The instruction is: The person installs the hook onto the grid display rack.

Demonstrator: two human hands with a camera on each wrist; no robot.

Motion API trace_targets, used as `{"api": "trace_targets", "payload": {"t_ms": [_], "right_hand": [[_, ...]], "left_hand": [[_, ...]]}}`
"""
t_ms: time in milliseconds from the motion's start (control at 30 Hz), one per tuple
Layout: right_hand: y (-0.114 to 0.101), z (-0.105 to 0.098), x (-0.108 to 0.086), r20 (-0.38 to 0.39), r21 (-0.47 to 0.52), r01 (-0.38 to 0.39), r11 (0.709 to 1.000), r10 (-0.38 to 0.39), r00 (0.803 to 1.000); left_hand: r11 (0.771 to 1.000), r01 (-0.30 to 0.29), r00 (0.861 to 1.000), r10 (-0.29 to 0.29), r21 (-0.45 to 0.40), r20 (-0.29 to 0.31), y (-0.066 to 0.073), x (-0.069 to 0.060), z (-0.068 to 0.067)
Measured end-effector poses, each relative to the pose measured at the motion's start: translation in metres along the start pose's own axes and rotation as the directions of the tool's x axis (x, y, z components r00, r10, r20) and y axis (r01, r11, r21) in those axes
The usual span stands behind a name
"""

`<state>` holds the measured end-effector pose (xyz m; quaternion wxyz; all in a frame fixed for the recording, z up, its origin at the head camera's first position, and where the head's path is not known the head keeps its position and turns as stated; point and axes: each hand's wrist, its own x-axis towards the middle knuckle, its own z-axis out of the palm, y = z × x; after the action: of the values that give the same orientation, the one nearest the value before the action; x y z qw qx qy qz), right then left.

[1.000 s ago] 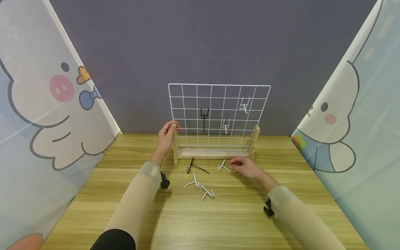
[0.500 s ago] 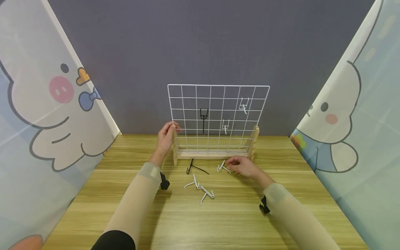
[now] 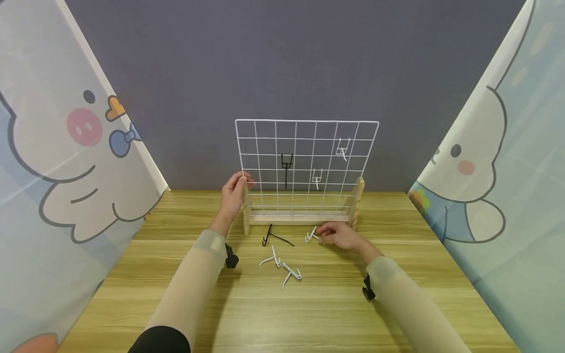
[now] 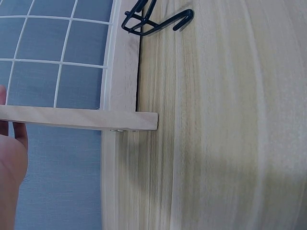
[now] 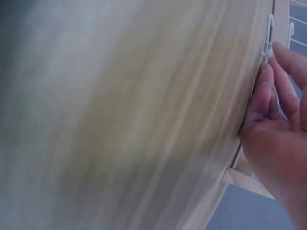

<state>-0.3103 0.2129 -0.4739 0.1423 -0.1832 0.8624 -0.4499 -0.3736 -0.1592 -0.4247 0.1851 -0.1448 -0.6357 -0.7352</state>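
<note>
My left hand (image 3: 232, 193) grips the left wooden upright (image 4: 72, 117) of a stand, thumb in front and fingers behind. The stand bears a white wire grid panel (image 3: 307, 154). At its foot, my right hand (image 3: 340, 235) has its fingertips at a white hook (image 3: 311, 234) lying on the table; part of the prong is hidden by the fingers. Whether they pinch it cannot be told. In the right wrist view, the hook (image 5: 269, 36) appears just beyond my fingertips. A black hook (image 3: 270, 235) lies to its left, with two more white hooks (image 3: 274, 257) nearer me.
On the grid hang a black hook (image 3: 286, 164) and two white ones, one upper right (image 3: 342, 148) and one lower (image 3: 316, 178). The wood-grain table (image 3: 282, 314) extends toward me. A dark grey wall (image 3: 282, 59) stands behind, with cartoon-printed sheets either side.
My right hand has moved slightly left, so its fingers now overlap the white hook's prong. The left hand stays on the upright, and the hooks lie as before.
</note>
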Motion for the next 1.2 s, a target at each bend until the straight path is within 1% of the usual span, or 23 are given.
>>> {"api": "trace_targets", "payload": {"t_ms": [167,333,533,633,733,867,1067,1200], "right_hand": [[0.0011,0.0003,0.0010,0.020,0.009,-0.002,1.000,0.002,1.000],[0.0035,0.0018,0.0020,0.016,0.003,0.007,1.000,-0.007,1.000],[0.0006,0.0028,0.0021,0.005,-0.007,-0.025,1.000,0.025,1.000],[-0.0017,0.0028,0.0007,0.003,-0.023,-0.031,0.999,0.031,1.000],[-0.0028,0.0028,0.0002,0.005,-0.041,-0.013,0.999,0.013,1.000],[-0.0023,0.0022,0.0006,0.007,-0.068,0.009,0.998,-0.008,1.000],[0.0000,0.0012,0.0013,-0.002,-0.110,-0.004,0.994,0.004,1.000],[0.0006,0.0013,0.0020,0.002,-0.121,-0.009,0.993,0.010,1.000]], "left_hand": [[1.000,0.008,1.000,-0.008,-0.008,-0.012,0.0006,0.0000,0.0005],[1.000,0.010,1.000,-0.010,-0.003,-0.013,0.0012,-0.0006,-0.0005],[0.999,0.003,1.000,-0.003,-0.034,-0.011,0.0007,0.0001,-0.0002],[1.000,0.002,1.000,-0.002,-0.012,-0.001,0.0001,0.0004,-0.0004],[1.000,-0.002,1.000,0.002,0.005,0.006,0.0001,0.0004,-0.0008],[1.000,0.001,1.000,-0.001,0.000,0.004,0.0009,0.0003,-0.0008],[1.000,0.015,1.000,-0.014,0.003,-0.007,0.0017,0.0005,0.0001],[1.000,0.023,1.000,-0.023,0.001,-0.011,0.0019,0.0006,0.0002]]}}
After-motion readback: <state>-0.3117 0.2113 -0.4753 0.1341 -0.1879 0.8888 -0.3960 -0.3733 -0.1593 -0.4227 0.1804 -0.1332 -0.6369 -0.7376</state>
